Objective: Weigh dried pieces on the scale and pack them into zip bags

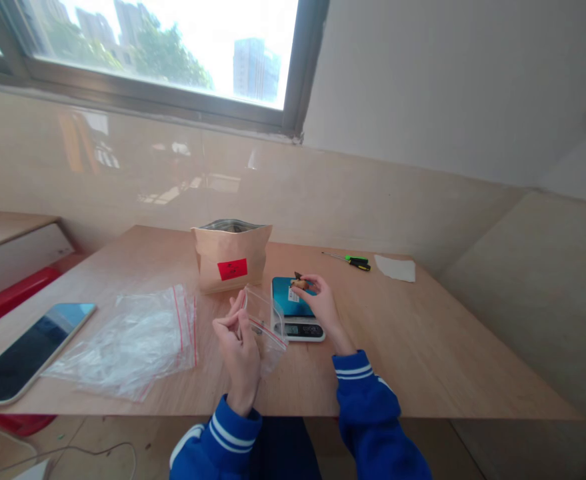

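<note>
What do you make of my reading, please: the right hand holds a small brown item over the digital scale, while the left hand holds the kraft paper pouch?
The left hand holds a clear zip bag, not the kraft paper pouch, which stands apart on the table, as the head view shows. The rest of your reading stands.

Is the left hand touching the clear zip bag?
Touching. The head view shows the left hand gripping the edge of the clear zip bag, with the plastic held between its fingers.
</note>
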`<move>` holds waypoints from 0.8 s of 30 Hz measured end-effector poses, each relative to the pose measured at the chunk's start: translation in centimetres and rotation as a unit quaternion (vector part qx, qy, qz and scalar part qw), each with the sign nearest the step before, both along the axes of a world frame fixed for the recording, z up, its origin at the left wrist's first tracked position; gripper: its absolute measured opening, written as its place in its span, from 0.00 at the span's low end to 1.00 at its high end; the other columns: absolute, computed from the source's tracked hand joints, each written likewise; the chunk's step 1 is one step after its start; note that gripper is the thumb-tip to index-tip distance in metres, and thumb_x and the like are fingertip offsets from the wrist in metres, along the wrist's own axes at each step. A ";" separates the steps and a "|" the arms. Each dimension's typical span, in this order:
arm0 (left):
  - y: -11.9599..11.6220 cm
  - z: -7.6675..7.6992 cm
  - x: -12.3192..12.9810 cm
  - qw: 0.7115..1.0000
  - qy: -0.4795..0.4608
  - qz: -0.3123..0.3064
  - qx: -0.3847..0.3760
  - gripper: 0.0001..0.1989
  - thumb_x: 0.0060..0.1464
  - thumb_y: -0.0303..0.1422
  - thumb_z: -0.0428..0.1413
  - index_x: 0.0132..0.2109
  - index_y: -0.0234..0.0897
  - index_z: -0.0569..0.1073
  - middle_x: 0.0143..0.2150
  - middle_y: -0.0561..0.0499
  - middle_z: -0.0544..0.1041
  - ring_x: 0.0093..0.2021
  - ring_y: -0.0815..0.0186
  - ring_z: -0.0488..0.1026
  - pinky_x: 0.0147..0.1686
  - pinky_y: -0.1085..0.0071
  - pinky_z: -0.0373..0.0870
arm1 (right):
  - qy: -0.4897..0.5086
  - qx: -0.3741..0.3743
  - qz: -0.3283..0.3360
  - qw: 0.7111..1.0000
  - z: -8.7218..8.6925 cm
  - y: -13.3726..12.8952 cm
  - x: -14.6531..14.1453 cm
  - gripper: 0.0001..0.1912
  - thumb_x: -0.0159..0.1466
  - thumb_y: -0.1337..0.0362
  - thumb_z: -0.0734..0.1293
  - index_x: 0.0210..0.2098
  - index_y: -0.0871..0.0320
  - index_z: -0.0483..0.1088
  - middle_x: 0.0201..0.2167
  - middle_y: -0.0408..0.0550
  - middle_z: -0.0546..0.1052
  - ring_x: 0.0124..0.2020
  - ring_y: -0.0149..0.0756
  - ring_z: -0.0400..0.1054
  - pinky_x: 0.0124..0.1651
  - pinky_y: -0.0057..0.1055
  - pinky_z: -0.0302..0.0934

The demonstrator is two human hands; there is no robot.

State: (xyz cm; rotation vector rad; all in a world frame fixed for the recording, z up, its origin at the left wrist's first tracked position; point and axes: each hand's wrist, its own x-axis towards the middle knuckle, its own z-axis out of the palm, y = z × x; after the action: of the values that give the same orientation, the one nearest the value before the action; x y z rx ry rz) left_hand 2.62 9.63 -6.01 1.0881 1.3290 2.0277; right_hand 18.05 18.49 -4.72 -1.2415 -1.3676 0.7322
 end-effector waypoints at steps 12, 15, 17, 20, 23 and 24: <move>-0.3 0.6 0.6 0.999 -0.024 0.027 0.002 0.09 0.64 0.39 0.46 0.38 0.41 0.56 0.62 0.32 0.67 0.61 0.57 0.67 0.56 0.54 0.66 | 0.008 -0.049 0.252 0.966 7.1 -5.6 -3.6 0.19 0.58 0.57 0.70 0.49 0.52 0.71 0.53 0.48 0.74 0.53 0.40 0.70 0.55 0.42 0.66; -0.2 0.8 0.4 0.998 -0.023 0.049 0.012 0.09 0.64 0.39 0.46 0.37 0.42 0.55 0.61 0.32 0.69 0.61 0.58 0.67 0.57 0.55 0.64 | -0.006 -0.012 0.204 0.979 6.6 -6.0 -3.1 0.15 0.64 0.54 0.64 0.47 0.52 0.72 0.52 0.48 0.74 0.55 0.38 0.68 0.57 0.41 0.64; -0.1 0.9 0.3 0.997 -0.028 0.068 0.021 0.09 0.64 0.39 0.46 0.37 0.43 0.54 0.60 0.33 0.69 0.60 0.58 0.68 0.59 0.54 0.63 | -0.014 -0.024 0.163 0.986 6.1 -6.7 -2.7 0.17 0.65 0.52 0.63 0.49 0.52 0.70 0.53 0.49 0.74 0.55 0.39 0.68 0.56 0.41 0.64; 0.0 1.3 0.3 0.992 -0.037 0.112 0.033 0.09 0.64 0.38 0.45 0.37 0.43 0.53 0.61 0.34 0.67 0.62 0.58 0.66 0.61 0.52 0.59 | -0.044 -0.085 0.153 0.984 4.9 -8.5 -2.8 0.26 0.60 0.51 0.68 0.54 0.52 0.65 0.58 0.51 0.69 0.56 0.42 0.66 0.54 0.41 0.65; -0.4 1.8 0.7 0.988 -0.043 0.139 0.043 0.08 0.64 0.38 0.46 0.39 0.43 0.53 0.63 0.33 0.64 0.64 0.57 0.62 0.63 0.51 0.56 | -0.026 -0.105 0.179 0.978 3.6 -10.0 -3.7 0.29 0.58 0.52 0.70 0.56 0.53 0.63 0.56 0.51 0.72 0.56 0.42 0.67 0.54 0.40 0.65; -0.7 1.9 0.9 0.989 -0.048 0.131 0.044 0.08 0.64 0.38 0.46 0.39 0.42 0.53 0.63 0.33 0.63 0.64 0.57 0.62 0.63 0.51 0.56 | -0.006 -0.099 0.174 0.980 3.3 -10.4 -4.1 0.27 0.59 0.52 0.69 0.55 0.53 0.64 0.54 0.51 0.73 0.55 0.41 0.68 0.55 0.40 0.65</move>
State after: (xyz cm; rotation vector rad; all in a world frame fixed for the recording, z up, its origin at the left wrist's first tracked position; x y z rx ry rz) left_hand 3.53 8.97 -4.08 0.8769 1.4058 2.3171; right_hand 13.98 8.13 -1.45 -1.1714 -1.5724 1.1294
